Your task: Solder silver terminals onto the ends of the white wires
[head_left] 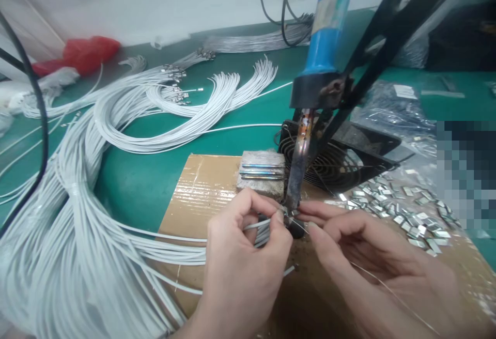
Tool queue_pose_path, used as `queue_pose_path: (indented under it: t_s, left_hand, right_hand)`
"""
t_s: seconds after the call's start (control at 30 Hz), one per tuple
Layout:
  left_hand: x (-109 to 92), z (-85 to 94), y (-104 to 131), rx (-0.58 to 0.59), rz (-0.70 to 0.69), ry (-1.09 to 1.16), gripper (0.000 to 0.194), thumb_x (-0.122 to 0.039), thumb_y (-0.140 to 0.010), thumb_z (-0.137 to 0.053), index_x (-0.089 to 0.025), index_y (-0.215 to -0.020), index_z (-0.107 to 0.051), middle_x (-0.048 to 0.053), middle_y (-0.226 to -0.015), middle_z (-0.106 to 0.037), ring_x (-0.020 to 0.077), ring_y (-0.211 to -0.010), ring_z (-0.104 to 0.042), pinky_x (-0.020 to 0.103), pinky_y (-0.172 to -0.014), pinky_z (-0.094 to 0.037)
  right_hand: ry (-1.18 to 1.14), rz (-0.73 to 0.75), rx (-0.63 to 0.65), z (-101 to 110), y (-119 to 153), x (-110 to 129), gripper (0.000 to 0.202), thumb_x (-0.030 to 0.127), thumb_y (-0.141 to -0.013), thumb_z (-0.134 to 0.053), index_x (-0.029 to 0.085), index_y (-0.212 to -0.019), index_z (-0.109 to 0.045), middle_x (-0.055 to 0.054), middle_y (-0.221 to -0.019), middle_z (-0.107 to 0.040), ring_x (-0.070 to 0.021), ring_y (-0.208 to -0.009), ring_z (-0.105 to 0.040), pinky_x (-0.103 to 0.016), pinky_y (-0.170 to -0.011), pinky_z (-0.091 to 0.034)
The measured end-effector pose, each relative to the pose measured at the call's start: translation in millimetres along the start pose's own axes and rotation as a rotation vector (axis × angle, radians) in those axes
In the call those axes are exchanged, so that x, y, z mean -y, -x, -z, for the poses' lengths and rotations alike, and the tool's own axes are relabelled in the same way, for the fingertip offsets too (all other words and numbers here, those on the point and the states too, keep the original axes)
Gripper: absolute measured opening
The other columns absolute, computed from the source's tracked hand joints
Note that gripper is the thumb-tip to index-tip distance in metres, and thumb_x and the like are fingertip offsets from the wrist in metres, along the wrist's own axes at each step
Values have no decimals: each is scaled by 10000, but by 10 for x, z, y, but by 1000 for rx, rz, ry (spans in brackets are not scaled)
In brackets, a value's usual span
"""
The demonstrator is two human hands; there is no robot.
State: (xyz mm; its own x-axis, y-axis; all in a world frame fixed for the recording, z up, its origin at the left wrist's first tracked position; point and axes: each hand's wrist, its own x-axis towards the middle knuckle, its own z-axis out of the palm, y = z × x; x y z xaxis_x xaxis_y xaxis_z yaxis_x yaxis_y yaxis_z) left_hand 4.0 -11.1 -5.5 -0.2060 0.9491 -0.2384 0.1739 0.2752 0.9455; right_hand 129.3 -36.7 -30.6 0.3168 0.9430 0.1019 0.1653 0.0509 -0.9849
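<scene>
My left hand [248, 256] is closed around a small bunch of white cables [262, 231], their ends at the tip of a soldering iron [298, 173]. The iron has a blue handle [329, 24] and points downward, clamped to a black stand arm [372, 55]. Between the thumb and fingers of my right hand [360, 256] runs a thin solder wire [391, 290], its end beside the iron tip and the cable ends. The fingertips partly hide the joint at the tip.
A large bundle of white cables [77, 215] covers the left of the green table [116, 179]. Many small metal plates [420, 222] lie on the cardboard [205, 173] at right. Behind the iron are a metal block [259, 184] and a black fan [325, 158]. Plastic bags [391, 106] lie farther right.
</scene>
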Motion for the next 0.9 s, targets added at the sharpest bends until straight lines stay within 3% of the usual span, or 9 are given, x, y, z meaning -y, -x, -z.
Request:
queue_pose_path:
  t_s: [0.13, 0.5, 0.9]
  left_hand:
    - [-15, 19, -3, 44, 22, -24, 96, -195, -758, -695, -214, -694, -626, 4, -658, -666, 206, -747, -729, 193, -480, -470]
    - [43, 36, 39, 79, 15, 16, 102, -209, -842, -683, -230, -756, -632, -38, -607, -638, 139, -522, -641, 199, -467, -504]
    - [22, 27, 39, 54, 21, 46, 113, -196, -829, -704, -225, -741, -639, -28, -627, -657, 136, -531, -642, 190, -468, -496]
  right_hand:
    - [20, 11, -2, 1, 5, -4, 217, 243, -860, -766, 245, -660, -683, 8, -977, -844, -157, -856, -822, -175, -837, -641]
    - [16, -3, -38, -22, 14, 20, 210, 262, -847, -782, 247, -659, -690, -18, -966, -842, -192, -856, -821, -229, -840, -664]
    - [3, -12, -38, -24, 12, 43, 197, 262, -838, -793, 248, -666, -699, -19, -964, -840, -190, -853, -821, -220, -837, -661]
